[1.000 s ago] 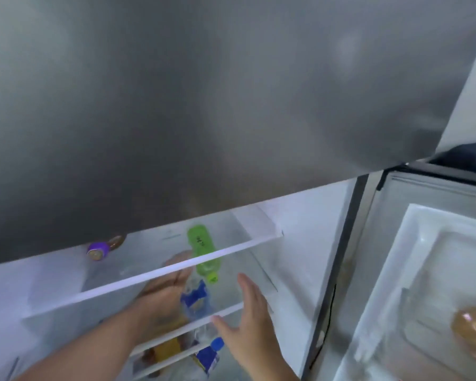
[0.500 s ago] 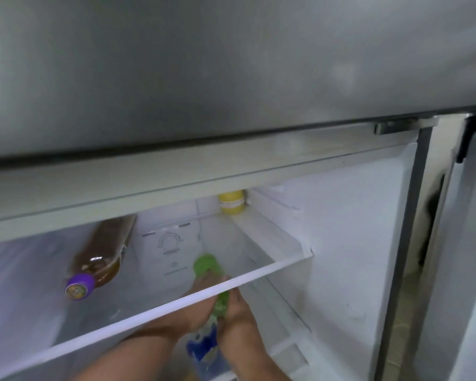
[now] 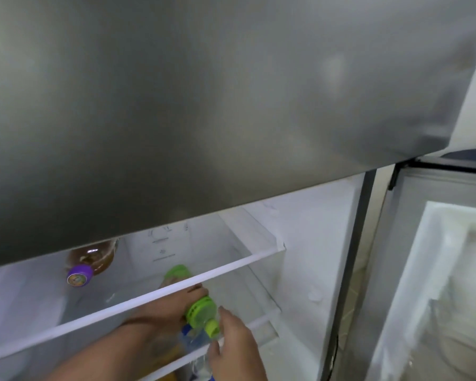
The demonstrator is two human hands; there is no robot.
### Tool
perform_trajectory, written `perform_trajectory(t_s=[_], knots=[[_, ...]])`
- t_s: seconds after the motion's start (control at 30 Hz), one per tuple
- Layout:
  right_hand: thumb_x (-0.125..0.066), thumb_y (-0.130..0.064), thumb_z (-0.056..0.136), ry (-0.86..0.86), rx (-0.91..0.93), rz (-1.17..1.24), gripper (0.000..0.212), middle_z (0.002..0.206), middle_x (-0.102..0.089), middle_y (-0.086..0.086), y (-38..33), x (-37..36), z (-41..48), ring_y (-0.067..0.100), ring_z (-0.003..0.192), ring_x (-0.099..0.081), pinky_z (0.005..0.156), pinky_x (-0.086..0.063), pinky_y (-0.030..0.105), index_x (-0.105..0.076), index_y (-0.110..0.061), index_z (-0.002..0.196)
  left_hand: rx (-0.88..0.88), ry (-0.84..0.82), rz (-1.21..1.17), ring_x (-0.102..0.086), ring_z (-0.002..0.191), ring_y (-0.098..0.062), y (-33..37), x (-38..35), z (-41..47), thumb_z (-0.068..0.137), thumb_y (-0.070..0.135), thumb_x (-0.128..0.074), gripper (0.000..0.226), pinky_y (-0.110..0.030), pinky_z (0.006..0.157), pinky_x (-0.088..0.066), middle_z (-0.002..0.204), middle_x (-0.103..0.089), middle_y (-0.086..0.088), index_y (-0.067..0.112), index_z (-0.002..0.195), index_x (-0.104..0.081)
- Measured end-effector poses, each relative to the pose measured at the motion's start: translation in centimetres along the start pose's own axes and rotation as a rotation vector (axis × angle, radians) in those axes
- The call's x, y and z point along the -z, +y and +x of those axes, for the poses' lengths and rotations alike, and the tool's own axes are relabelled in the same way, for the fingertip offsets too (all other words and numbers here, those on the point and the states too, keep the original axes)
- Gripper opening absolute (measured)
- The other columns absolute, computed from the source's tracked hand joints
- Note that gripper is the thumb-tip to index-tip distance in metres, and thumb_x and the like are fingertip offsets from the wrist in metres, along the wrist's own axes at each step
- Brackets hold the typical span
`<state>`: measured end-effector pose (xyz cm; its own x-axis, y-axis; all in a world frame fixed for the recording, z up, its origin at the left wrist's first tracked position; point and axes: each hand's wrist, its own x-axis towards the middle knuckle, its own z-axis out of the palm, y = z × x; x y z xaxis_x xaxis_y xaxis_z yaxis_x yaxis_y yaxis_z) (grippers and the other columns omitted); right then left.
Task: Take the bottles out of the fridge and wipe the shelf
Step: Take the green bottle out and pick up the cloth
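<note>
The upper shelf's white edge crosses just above the fingers; right of them, the shelf space lies open.

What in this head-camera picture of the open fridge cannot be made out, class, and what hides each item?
- Amber bottle with purple cap, head view: rear hidden by the steel door above.
- Green bottle, head view: middle covered by the left hand and the glass shelf edge.
- Items under the right hand: cut off by the bottom edge.
- Door bin: contents blurred.

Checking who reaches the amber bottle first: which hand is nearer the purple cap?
Left. The left hand, gripping the green bottle, sits closer to the purple cap; the right hand is farther right.
</note>
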<state>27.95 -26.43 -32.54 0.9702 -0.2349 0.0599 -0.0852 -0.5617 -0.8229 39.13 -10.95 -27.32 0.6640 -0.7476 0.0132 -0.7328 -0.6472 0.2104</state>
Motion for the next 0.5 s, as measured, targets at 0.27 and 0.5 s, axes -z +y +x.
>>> perform_trajectory(t_s=[0.27,0.5], knots=[[-0.041,-0.011,0.075,-0.031,0.158,-0.329,0.077,0.136,-0.055,0.002,1.5,0.7,-2.4,0.024,0.121,-0.054,0.102,-0.043,0.029,-0.034,-0.020,0.151,0.104,-0.127,0.116,-0.054,0.101,-0.012,3.2,-0.7,-2.0,0.050,0.071,-0.068,0.080,-0.037,0.088,-0.048,0.107,-0.050,0.017,0.048,0.123,-0.044],[-0.074,-0.017,0.049,0.071,0.276,-0.213,0.086,0.107,-0.056,-0.012,3.2,2.2,-5.6,0.007,0.085,-0.055,0.065,-0.054,0.020,-0.048,-0.030,0.129,0.186,-0.095,0.292,-0.065,0.102,-0.019,5.5,-1.4,-6.3,0.068,0.060,-0.060,0.057,-0.038,0.088,-0.047,0.107,-0.068,0.008,0.034,0.118,-0.053]])
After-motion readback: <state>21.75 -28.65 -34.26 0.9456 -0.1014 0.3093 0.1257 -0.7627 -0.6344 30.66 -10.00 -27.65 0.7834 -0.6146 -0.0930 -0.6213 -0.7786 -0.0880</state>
